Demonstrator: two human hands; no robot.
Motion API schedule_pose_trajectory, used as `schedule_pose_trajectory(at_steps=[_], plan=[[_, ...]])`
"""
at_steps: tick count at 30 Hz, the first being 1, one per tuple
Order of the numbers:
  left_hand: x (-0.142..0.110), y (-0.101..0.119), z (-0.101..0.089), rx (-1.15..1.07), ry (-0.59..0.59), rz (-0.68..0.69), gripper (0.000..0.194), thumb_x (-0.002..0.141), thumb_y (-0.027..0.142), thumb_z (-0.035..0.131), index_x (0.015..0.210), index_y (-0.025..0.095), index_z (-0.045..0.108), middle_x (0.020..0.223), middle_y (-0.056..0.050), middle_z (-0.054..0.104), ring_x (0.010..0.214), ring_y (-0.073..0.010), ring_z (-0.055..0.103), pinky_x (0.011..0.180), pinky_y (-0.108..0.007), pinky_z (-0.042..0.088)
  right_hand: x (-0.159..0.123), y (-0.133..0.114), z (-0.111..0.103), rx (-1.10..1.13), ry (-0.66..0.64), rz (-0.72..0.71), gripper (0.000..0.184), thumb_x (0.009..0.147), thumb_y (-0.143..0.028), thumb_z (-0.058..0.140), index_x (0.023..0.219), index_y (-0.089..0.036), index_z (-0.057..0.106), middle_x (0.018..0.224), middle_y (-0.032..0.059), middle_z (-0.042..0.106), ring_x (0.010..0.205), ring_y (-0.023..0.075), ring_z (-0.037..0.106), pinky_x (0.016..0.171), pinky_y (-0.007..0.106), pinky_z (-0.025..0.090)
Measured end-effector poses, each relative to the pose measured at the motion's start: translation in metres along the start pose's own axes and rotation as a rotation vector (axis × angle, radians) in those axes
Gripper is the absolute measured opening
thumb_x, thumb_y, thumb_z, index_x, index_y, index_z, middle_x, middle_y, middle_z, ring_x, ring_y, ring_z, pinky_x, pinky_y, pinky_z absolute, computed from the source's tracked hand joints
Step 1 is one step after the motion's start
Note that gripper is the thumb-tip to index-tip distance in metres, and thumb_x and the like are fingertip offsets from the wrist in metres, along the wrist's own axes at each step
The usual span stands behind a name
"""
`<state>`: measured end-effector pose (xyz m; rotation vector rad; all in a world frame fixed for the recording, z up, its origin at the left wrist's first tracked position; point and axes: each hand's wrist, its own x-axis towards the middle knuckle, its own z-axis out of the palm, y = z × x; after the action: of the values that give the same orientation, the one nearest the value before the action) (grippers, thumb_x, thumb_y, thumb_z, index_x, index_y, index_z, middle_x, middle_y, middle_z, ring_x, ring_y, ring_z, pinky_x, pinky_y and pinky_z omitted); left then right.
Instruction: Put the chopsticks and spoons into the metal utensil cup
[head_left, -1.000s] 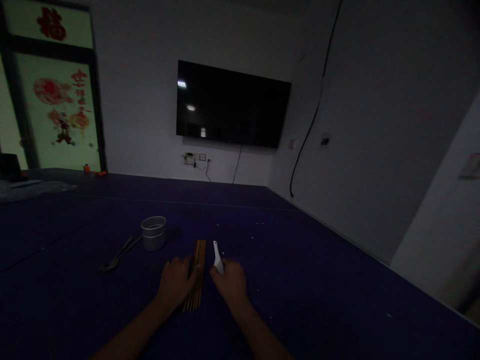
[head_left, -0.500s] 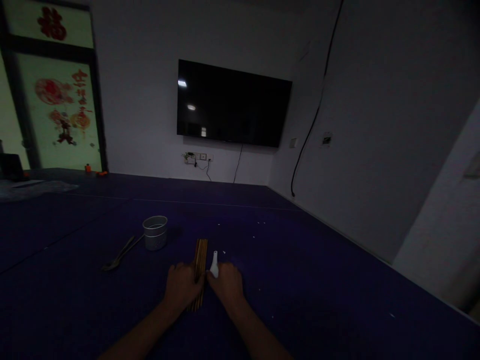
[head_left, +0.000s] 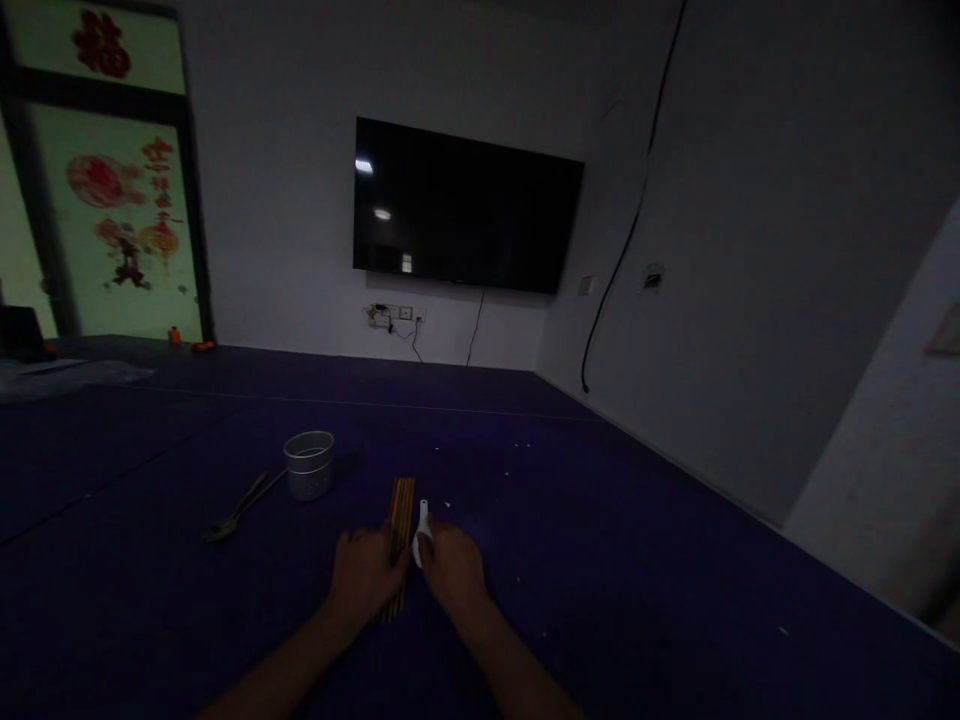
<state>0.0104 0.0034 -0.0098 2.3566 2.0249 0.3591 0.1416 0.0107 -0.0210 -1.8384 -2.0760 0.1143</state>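
Observation:
A bundle of wooden chopsticks [head_left: 401, 508] lies lengthwise on the dark blue surface [head_left: 600, 560] in front of me. My left hand [head_left: 365, 577] rests on the bundle's left side, fingers curled over it. My right hand [head_left: 450, 570] is closed on a white spoon [head_left: 421, 525], whose tip points away from me, right beside the chopsticks. The two hands almost touch.
A small metal cup [head_left: 308, 464] stands to the left, with metal spoons [head_left: 238, 508] lying beside it. A black screen [head_left: 463, 208] hangs on the far wall. White walls bound the surface at the right. Small white specks dot the cloth.
My right hand has drawn the white spoon leftwards, up against the chopsticks, and both hands have closed in on the bundle.

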Motion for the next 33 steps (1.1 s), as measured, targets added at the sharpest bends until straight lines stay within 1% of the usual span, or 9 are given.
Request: schedule_pose_trajectory(at_steps=[2, 7, 13, 17, 23, 28, 33], plan=[[0.0004, 0.0002, 0.0004, -0.007, -0.001, 0.000, 0.043, 0.085, 0.043, 0.038, 0.106, 0.015, 0.063, 0.095, -0.014, 0.070, 0.094, -0.0286, 0.063, 0.082, -0.039, 0.036, -0.0004, 0.0000, 0.0003, -0.003, -0.002, -0.016, 0.035, 0.092, -0.027, 0.039, 0.119, -0.015, 0.058, 0.101, 0.0142, 0.068, 0.090, 0.0222, 0.066, 0.078, 0.029, 0.045], [0.0016, 0.0001, 0.0019, -0.014, -0.005, 0.006, 0.041, 0.085, 0.042, 0.037, 0.103, 0.016, 0.064, 0.097, -0.014, 0.070, 0.093, -0.0293, 0.063, 0.080, -0.040, 0.036, 0.0004, 0.0013, 0.0024, -0.016, 0.001, -0.025, 0.035, 0.092, -0.025, 0.040, 0.120, -0.017, 0.058, 0.101, 0.0138, 0.068, 0.090, 0.0222, 0.066, 0.076, 0.029, 0.045], [0.0010, 0.0001, 0.0005, -0.013, -0.006, 0.013, 0.041, 0.085, 0.042, 0.036, 0.100, 0.015, 0.064, 0.093, -0.014, 0.071, 0.091, -0.0287, 0.064, 0.080, -0.039, 0.036, 0.0025, 0.0021, 0.0042, -0.019, 0.001, -0.012, 0.035, 0.092, -0.027, 0.041, 0.122, -0.019, 0.057, 0.099, 0.0126, 0.069, 0.089, 0.0222, 0.066, 0.076, 0.029, 0.045], [0.0008, -0.0003, 0.0008, -0.026, -0.002, 0.018, 0.041, 0.086, 0.041, 0.034, 0.097, 0.017, 0.066, 0.094, -0.013, 0.070, 0.090, -0.0289, 0.064, 0.079, -0.039, 0.037, 0.0030, 0.0010, 0.0042, -0.018, -0.001, -0.009, 0.035, 0.092, -0.028, 0.041, 0.122, -0.019, 0.058, 0.100, 0.0124, 0.069, 0.088, 0.0212, 0.066, 0.076, 0.028, 0.045], [0.0023, -0.0029, 0.0036, -0.021, 0.032, 0.001, 0.046, 0.087, 0.043, 0.033, 0.110, 0.016, 0.061, 0.097, -0.014, 0.070, 0.092, -0.0294, 0.062, 0.079, -0.041, 0.036, 0.0042, 0.0017, 0.0063, -0.017, 0.001, -0.030, 0.035, 0.093, -0.029, 0.040, 0.122, -0.020, 0.058, 0.098, 0.0122, 0.070, 0.090, 0.0213, 0.066, 0.076, 0.027, 0.045], [0.0034, -0.0039, 0.0030, -0.036, 0.014, -0.013, 0.045, 0.087, 0.044, 0.032, 0.100, 0.017, 0.065, 0.096, -0.013, 0.070, 0.093, -0.0282, 0.062, 0.080, -0.039, 0.036, 0.0051, 0.0024, 0.0062, -0.021, -0.007, -0.038, 0.034, 0.094, -0.028, 0.039, 0.120, -0.020, 0.059, 0.099, 0.0129, 0.070, 0.089, 0.0210, 0.067, 0.075, 0.027, 0.045], [0.0033, -0.0037, 0.0018, -0.041, 0.020, -0.003, 0.043, 0.086, 0.045, 0.035, 0.102, 0.019, 0.065, 0.096, -0.013, 0.070, 0.094, -0.0281, 0.062, 0.079, -0.038, 0.036, 0.0053, 0.0012, 0.0054, -0.033, -0.025, -0.036, 0.036, 0.094, -0.027, 0.038, 0.123, -0.018, 0.057, 0.100, 0.0141, 0.069, 0.089, 0.0213, 0.067, 0.075, 0.027, 0.046]])
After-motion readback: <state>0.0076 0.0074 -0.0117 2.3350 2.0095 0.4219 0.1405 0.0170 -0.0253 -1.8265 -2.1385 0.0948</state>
